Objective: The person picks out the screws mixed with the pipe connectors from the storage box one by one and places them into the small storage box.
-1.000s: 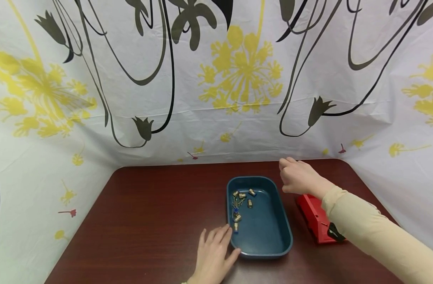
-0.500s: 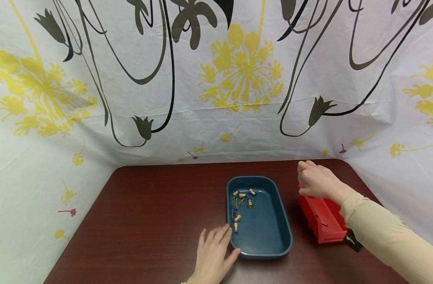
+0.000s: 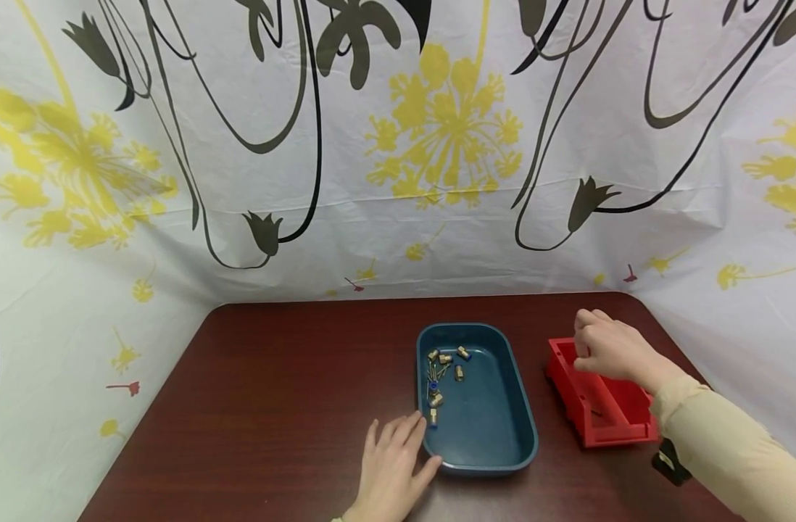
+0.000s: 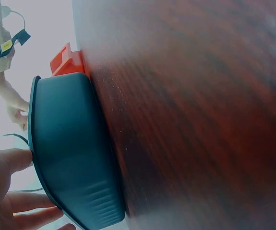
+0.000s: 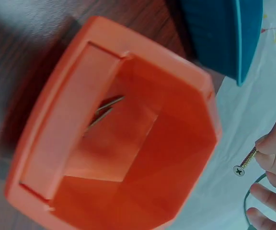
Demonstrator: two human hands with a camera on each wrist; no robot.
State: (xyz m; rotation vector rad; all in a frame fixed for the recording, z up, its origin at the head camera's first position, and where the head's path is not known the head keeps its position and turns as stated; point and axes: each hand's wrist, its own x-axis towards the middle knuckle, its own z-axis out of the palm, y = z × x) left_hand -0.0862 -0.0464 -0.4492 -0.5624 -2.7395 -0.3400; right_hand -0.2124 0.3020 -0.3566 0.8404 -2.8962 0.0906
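My right hand [image 3: 616, 351] is over the red bin [image 3: 616, 441], pinching a brass-coloured screw [image 5: 246, 162] between thumb and fingers. In the right wrist view its cross-slotted head points away from the fingertips. Inside the bin lie a few loose screws [image 5: 102, 112], partly hidden by its front wall. My left hand [image 3: 390, 467] rests its straight fingers and thumb on the near left rim of a dark blue tray [image 3: 492, 428]. Along the tray's left side are several brass fittings [image 3: 459, 373] with blue ends and a small cluster of thin screws [image 3: 436, 373].
Tray and bin stand side by side on a dark reddish wooden table [image 3: 293, 406], a narrow gap between them. Behind the table hangs a white cloth [image 3: 346, 167] printed with flowers. A black strap-like device [image 3: 670, 462] sits at the right wrist.
My right hand has moved right and slightly nearer, from beside the tray's far right corner to over the red bin, uncovering more of the bin. The left hand and tray stay put.
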